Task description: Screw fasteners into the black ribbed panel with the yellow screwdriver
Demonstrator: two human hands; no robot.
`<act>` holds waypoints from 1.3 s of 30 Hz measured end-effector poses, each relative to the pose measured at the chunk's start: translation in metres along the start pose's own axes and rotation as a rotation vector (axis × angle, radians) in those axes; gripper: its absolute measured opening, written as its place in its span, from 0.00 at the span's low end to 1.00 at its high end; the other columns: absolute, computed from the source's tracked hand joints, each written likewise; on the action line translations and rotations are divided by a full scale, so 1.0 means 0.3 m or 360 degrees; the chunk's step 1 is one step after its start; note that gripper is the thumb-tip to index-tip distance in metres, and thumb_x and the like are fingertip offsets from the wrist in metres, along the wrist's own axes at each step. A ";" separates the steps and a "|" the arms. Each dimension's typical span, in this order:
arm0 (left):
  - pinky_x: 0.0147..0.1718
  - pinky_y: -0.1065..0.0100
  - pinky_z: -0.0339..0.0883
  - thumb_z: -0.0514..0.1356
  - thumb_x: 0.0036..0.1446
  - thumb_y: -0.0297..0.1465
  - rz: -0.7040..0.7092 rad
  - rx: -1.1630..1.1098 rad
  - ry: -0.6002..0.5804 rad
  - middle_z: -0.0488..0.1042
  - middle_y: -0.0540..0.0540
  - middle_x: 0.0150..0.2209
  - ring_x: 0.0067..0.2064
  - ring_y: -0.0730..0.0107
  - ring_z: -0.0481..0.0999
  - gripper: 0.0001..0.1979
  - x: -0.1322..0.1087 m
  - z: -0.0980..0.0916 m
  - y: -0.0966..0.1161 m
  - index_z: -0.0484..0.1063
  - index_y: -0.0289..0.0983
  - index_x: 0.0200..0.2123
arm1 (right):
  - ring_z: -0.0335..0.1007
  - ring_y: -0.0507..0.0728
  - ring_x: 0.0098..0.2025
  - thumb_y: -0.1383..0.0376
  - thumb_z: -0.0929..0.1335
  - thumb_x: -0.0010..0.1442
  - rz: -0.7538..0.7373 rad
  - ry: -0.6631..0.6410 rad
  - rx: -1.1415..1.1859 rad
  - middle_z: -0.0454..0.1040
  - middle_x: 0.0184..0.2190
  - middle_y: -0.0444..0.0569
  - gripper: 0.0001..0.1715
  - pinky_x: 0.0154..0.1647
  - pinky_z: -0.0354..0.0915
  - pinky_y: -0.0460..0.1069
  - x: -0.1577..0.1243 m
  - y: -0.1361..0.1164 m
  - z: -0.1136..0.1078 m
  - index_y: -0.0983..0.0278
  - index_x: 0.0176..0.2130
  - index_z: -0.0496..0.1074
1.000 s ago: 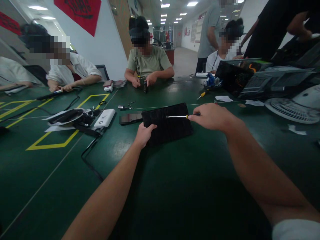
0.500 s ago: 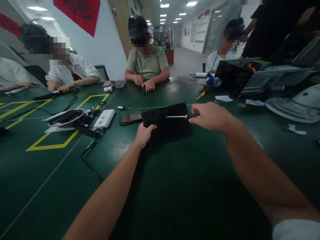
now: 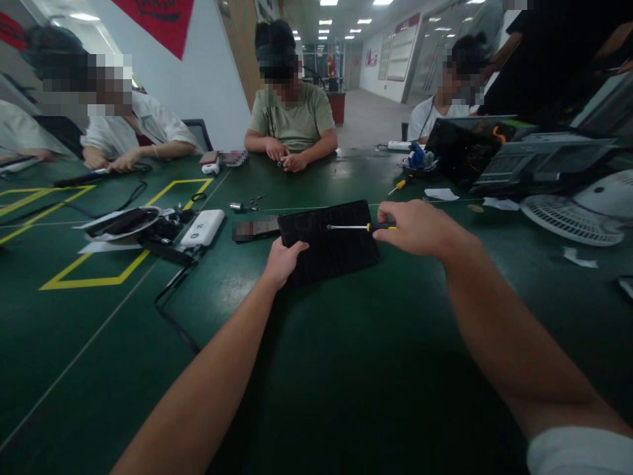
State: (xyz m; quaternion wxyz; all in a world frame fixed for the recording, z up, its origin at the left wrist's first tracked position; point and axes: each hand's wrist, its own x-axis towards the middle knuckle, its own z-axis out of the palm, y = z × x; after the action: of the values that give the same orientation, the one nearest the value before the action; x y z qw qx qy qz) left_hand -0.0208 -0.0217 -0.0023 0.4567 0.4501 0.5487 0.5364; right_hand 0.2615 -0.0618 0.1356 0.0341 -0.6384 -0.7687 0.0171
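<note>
My left hand (image 3: pixel 285 261) is closed on the left edge of a flat black panel (image 3: pixel 333 254), its thumb lying on top. The panel is tilted up above the green table, and its exact kind is hard to make out in the dark. In my right hand (image 3: pixel 420 226) is a screwdriver (image 3: pixel 349 227) with a black and yellow handle. Its metal shaft lies across the panel, pointing left, with the tip near the panel's upper middle. A phone-like slab (image 3: pixel 254 228) lies just left of the panel, partly behind it.
A white power bank (image 3: pixel 202 228) and a bundle of black cables stand left. Small metal parts (image 3: pixel 242 206) lie beyond. Another screwdriver (image 3: pixel 398 187), paper scraps (image 3: pixel 442 194), a white fan (image 3: pixel 576 214) and opened computer equipment (image 3: pixel 534 161) are at right. Several people sit around the table (image 3: pixel 370 369).
My view has shifted slightly. Both hands keep their hold on the panel and screwdriver, with almost no movement between them. The person opposite has raised their hands a little.
</note>
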 end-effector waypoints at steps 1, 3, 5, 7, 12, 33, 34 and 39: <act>0.45 0.56 0.77 0.72 0.38 0.35 -0.0002 -0.0004 -0.0006 0.81 0.44 0.36 0.41 0.54 0.81 0.17 0.001 0.000 -0.001 0.77 0.38 0.35 | 0.76 0.67 0.42 0.51 0.68 0.65 -0.0003 0.0004 0.0004 0.81 0.40 0.55 0.17 0.37 0.59 0.56 0.000 0.000 0.001 0.57 0.47 0.76; 0.45 0.55 0.77 0.73 0.38 0.35 -0.0006 -0.0014 -0.0015 0.82 0.44 0.36 0.41 0.53 0.82 0.18 0.003 -0.001 -0.002 0.78 0.38 0.35 | 0.76 0.67 0.43 0.50 0.68 0.65 -0.0006 0.0005 0.0014 0.82 0.41 0.55 0.18 0.38 0.60 0.56 0.000 -0.001 0.001 0.57 0.47 0.77; 0.46 0.55 0.77 0.73 0.38 0.35 -0.0005 -0.0024 -0.0022 0.82 0.44 0.36 0.41 0.54 0.82 0.17 0.005 -0.003 -0.005 0.78 0.38 0.35 | 0.76 0.67 0.44 0.50 0.67 0.65 0.0005 0.0006 0.0016 0.82 0.42 0.55 0.19 0.38 0.61 0.57 -0.001 -0.004 -0.001 0.57 0.47 0.78; 0.46 0.55 0.77 0.73 0.39 0.35 -0.0010 -0.0027 -0.0022 0.82 0.44 0.36 0.41 0.54 0.82 0.17 0.005 -0.004 -0.006 0.79 0.38 0.35 | 0.76 0.68 0.44 0.50 0.67 0.65 0.0024 -0.0003 0.0012 0.82 0.42 0.56 0.19 0.38 0.61 0.57 -0.002 -0.007 -0.004 0.57 0.48 0.78; 0.46 0.55 0.77 0.72 0.39 0.35 -0.0008 -0.0036 -0.0033 0.83 0.44 0.36 0.41 0.54 0.82 0.17 -0.001 -0.002 -0.001 0.79 0.38 0.35 | 0.76 0.68 0.45 0.49 0.67 0.66 0.0013 -0.0021 0.0020 0.82 0.43 0.56 0.21 0.39 0.63 0.57 -0.002 -0.007 -0.005 0.57 0.49 0.80; 0.45 0.57 0.77 0.72 0.38 0.35 0.0000 -0.0029 -0.0022 0.83 0.45 0.36 0.41 0.55 0.82 0.18 0.002 -0.004 -0.004 0.79 0.37 0.36 | 0.77 0.71 0.48 0.45 0.61 0.70 0.0068 -0.0071 -0.0037 0.83 0.45 0.59 0.29 0.39 0.65 0.59 -0.006 -0.021 -0.018 0.58 0.48 0.83; 0.45 0.57 0.77 0.72 0.39 0.35 0.0001 -0.0031 -0.0024 0.83 0.45 0.37 0.41 0.55 0.82 0.18 0.003 -0.004 -0.004 0.79 0.37 0.36 | 0.77 0.71 0.48 0.45 0.60 0.71 0.0074 -0.0089 -0.0030 0.83 0.45 0.59 0.30 0.40 0.65 0.60 -0.006 -0.023 -0.020 0.58 0.47 0.83; 0.45 0.57 0.77 0.73 0.39 0.35 -0.0003 -0.0037 -0.0019 0.83 0.44 0.37 0.41 0.55 0.83 0.19 0.006 -0.006 -0.007 0.80 0.36 0.37 | 0.76 0.69 0.47 0.44 0.59 0.71 0.0070 -0.0148 0.0006 0.82 0.46 0.58 0.31 0.40 0.64 0.59 0.002 -0.018 -0.011 0.59 0.48 0.80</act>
State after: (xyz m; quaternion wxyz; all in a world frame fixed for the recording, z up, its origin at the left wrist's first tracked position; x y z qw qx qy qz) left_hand -0.0230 -0.0202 -0.0046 0.4657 0.4475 0.5402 0.5395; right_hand 0.2563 -0.0621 0.1392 -0.0007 -0.6537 -0.7552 0.0489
